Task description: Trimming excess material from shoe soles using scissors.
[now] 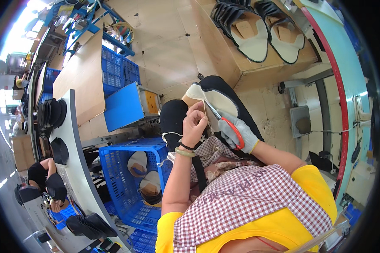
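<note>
My left hand (195,123), bare with a bangle at the wrist, pinches the edge of a black and cream shoe upper (217,96) that lies across my lap. My right hand (236,131) wears a grey glove and grips red-handled scissors (224,121). The scissor blades point up and left toward the cream lining, close to my left fingertips. My knees in black trousers show under the upper.
A blue plastic crate (126,185) with several shoe pieces stands at my left. A cardboard-topped bench (236,55) ahead carries stacked black and white uppers (257,29). A grey curved conveyor table (78,168) runs along the left, with another person (44,177) working beside it.
</note>
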Available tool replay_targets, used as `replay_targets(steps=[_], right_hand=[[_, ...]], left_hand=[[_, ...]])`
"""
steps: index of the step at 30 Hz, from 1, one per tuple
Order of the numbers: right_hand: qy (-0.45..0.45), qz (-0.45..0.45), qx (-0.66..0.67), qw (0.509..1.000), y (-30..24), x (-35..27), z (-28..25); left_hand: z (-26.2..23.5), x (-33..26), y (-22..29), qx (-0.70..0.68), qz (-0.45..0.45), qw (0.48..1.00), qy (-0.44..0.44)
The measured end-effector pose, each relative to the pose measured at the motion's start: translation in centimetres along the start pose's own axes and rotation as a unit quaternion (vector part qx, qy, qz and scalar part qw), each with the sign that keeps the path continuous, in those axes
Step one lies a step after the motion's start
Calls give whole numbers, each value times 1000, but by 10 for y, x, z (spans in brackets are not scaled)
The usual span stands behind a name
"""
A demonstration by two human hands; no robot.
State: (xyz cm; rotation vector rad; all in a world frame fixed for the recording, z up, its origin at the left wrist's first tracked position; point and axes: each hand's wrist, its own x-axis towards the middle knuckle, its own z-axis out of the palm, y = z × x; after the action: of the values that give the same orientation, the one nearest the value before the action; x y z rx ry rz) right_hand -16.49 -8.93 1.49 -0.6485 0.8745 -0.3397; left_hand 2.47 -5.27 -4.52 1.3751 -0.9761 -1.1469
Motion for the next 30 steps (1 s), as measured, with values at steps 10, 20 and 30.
replay_targets(steps=[10, 20, 30], right_hand=[[-46, 77, -118, 989, -41, 16, -19], [-75, 95, -178, 977, -61, 17, -13], [-56, 131, -185, 972, -67, 24, -17]], left_hand=[[4, -7, -5, -24, -3, 1000, 18], [3, 25, 9, -23, -171, 978, 117], [3, 31, 6, -266, -169, 948, 51]])
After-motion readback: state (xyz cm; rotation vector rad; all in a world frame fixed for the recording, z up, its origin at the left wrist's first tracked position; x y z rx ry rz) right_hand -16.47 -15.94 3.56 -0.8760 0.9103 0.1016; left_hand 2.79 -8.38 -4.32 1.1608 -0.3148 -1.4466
